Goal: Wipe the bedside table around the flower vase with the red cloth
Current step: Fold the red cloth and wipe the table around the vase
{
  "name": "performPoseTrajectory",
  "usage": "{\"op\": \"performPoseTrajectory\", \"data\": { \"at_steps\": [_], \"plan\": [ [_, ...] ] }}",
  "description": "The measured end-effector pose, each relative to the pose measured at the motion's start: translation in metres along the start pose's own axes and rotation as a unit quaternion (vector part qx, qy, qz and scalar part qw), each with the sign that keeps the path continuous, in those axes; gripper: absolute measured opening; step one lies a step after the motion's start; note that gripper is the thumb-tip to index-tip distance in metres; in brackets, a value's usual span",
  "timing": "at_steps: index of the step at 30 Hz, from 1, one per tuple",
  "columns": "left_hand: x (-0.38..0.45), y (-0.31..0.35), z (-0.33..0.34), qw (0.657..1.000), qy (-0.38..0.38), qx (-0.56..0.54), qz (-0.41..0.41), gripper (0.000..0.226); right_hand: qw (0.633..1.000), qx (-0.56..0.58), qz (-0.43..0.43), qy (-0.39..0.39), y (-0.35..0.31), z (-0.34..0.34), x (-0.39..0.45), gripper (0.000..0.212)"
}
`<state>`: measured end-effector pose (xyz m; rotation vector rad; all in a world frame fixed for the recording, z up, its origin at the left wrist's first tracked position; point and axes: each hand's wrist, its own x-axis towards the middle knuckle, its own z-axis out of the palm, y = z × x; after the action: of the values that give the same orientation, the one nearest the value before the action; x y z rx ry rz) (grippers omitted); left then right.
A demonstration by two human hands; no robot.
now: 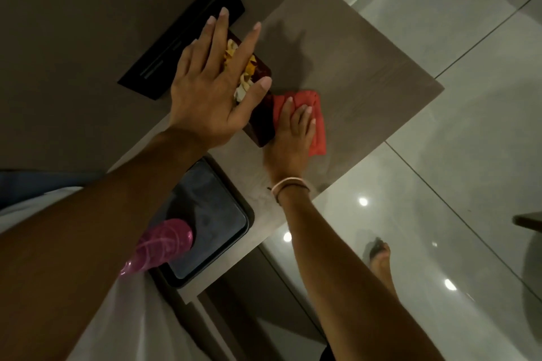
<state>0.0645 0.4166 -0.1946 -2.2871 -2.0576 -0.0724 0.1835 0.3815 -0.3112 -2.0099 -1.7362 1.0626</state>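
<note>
presently: right hand (293, 129), flat, fingers spread, pressing red cloth (315, 123) onto bedside surface (366, 67), grip not closed. cloth touching flower vase (261, 123) at the vase's 3 o'clock. left hand (214, 79), open, fingers splayed, hovering above the flowers (243, 79), holding nothing. pink bottle (158, 246) on dark tray (217, 231), 7 o'clock of vase.

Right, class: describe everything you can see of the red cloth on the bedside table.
The red cloth is a soft, coral-red fabric, bunched and folded into a rough pad with creases on top. It lies flat on the grey wood-look bedside table, right beside the dark flower vase. The right hand presses on it, fingers spread over its left part; the rest shows beyond the fingers.
</note>
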Motion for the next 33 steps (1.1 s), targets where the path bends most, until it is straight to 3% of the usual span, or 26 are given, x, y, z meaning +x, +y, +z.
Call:
{"op": "performPoseTrajectory", "data": {
  "at_steps": [15,23,25,27,29,31,33],
  "plan": [
    [0.001,0.006,0.000,1.000,0.001,0.000,-0.013,0.072,0.990,-0.071,-0.110,0.060,0.020,0.028,-0.029,0.073],
    [0.000,0.007,-0.003,1.000,-0.013,-0.008,-0.015,0.074,0.963,-0.111,-0.231,-0.088,0.026,0.034,-0.082,0.075],
    [0.000,0.006,-0.003,1.000,-0.011,-0.003,-0.014,0.074,0.971,-0.028,-0.210,-0.110,0.024,0.019,-0.078,0.071],
    [-0.001,0.005,-0.003,1.000,-0.005,-0.011,-0.017,0.074,0.970,0.185,-0.096,-0.122,0.020,-0.001,-0.079,0.060],
    [-0.001,0.005,-0.002,1.000,0.000,-0.020,-0.019,0.072,0.904,0.414,0.060,-0.092,0.015,-0.019,-0.087,0.044],
    [-0.002,0.004,-0.002,1.000,0.002,-0.019,-0.019,0.072,0.826,0.525,0.192,-0.067,0.012,-0.031,-0.087,0.030],
    [0.000,0.005,-0.002,1.000,0.000,-0.019,-0.018,0.072,0.711,0.623,0.302,-0.118,0.007,-0.034,-0.081,0.024]
  ]
}}
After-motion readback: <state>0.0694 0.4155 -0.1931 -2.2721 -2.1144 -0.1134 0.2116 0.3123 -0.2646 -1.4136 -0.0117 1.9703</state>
